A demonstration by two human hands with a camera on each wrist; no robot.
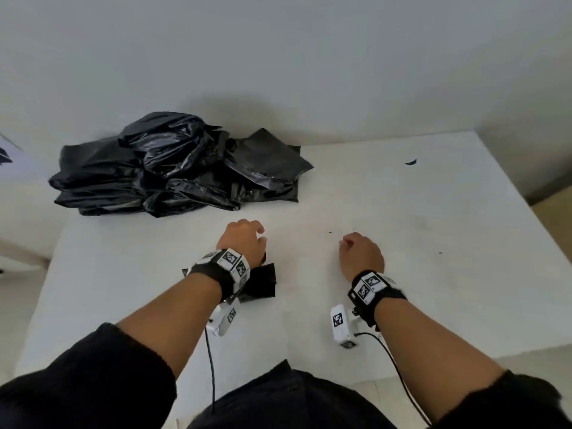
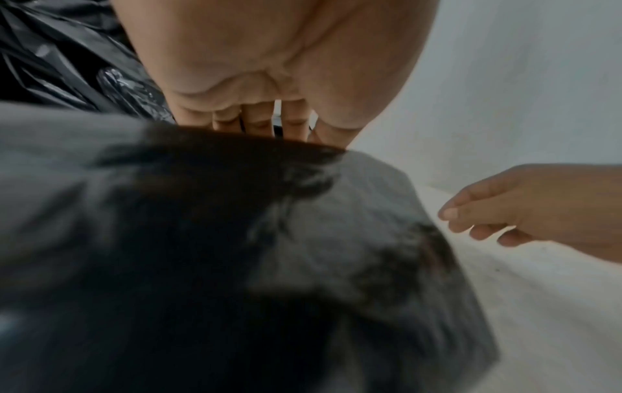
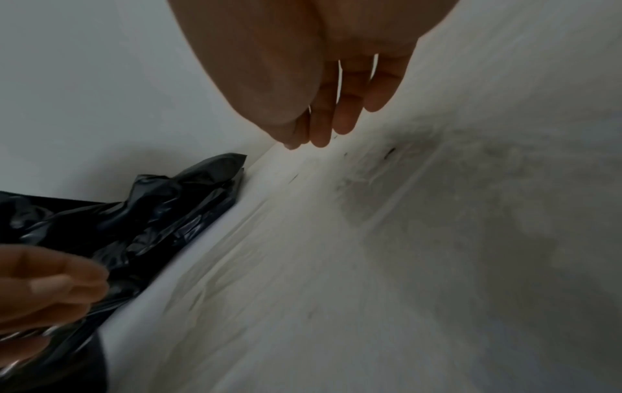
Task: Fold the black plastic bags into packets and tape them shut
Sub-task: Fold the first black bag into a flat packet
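Observation:
A small folded black bag (image 1: 263, 284) lies under my left wrist near the table's front. My left hand (image 1: 244, 239) curls over its far end and grips it. In the left wrist view this bag (image 2: 235, 252) fills the foreground, blurred, with my fingers (image 2: 259, 119) dipping behind its far edge. A heap of loose black plastic bags (image 1: 176, 168) sits at the back left against the wall. To the right, my right hand (image 1: 360, 253) hovers over bare table with its fingers (image 3: 336, 106) relaxed and holding nothing.
The white table (image 1: 402, 196) meets a white wall at the back, and its right edge drops off to the floor. A small black scrap (image 1: 411, 162) lies at the back right. Cables hang from both wrist cameras over the front edge.

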